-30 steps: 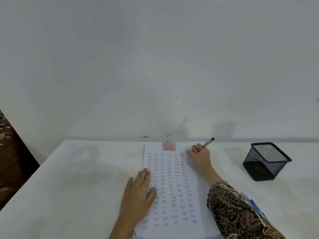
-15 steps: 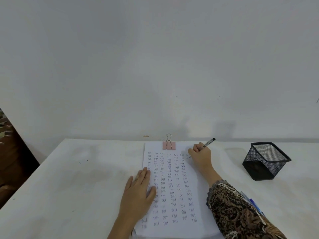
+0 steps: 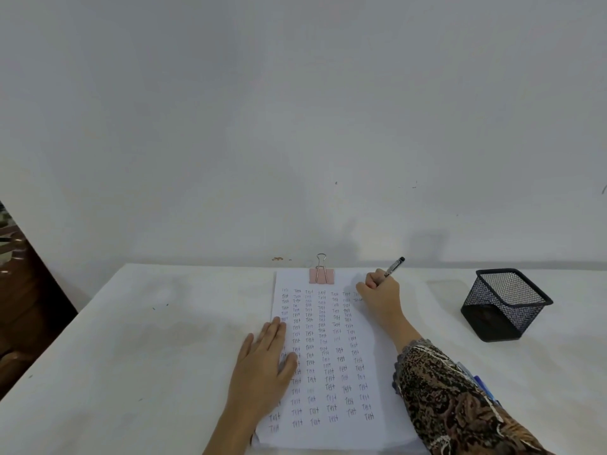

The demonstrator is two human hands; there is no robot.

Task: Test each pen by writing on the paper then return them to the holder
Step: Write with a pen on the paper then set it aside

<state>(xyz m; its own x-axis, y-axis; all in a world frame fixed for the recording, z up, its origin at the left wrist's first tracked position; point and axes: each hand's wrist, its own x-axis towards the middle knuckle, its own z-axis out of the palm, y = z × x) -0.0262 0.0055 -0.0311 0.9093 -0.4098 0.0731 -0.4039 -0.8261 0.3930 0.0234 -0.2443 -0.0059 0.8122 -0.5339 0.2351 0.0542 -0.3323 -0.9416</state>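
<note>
A white sheet of paper [image 3: 331, 431] lies on the table, filled with columns of the small word "Test". My right hand [image 3: 379, 292] grips a dark pen [image 3: 394, 266] at the sheet's upper right, the pen's tip hidden under the fingers. My left hand [image 3: 262, 366] rests flat on the sheet's left edge, fingers straight. The black mesh pen holder [image 3: 504, 305] stands tilted to the right of the paper; no pens show inside it. Several pens [image 3: 481, 384] with blue parts peek out from behind my right sleeve.
A pink binder clip [image 3: 322, 274] holds the paper's top edge. The white table [image 3: 138, 349] meets a plain wall at the back. Dark wooden furniture [image 3: 23, 300] stands off the table's left edge.
My right hand has slid a little to the right along the top row while writing, leaving fresh marks there. My left hand has stayed in place.
</note>
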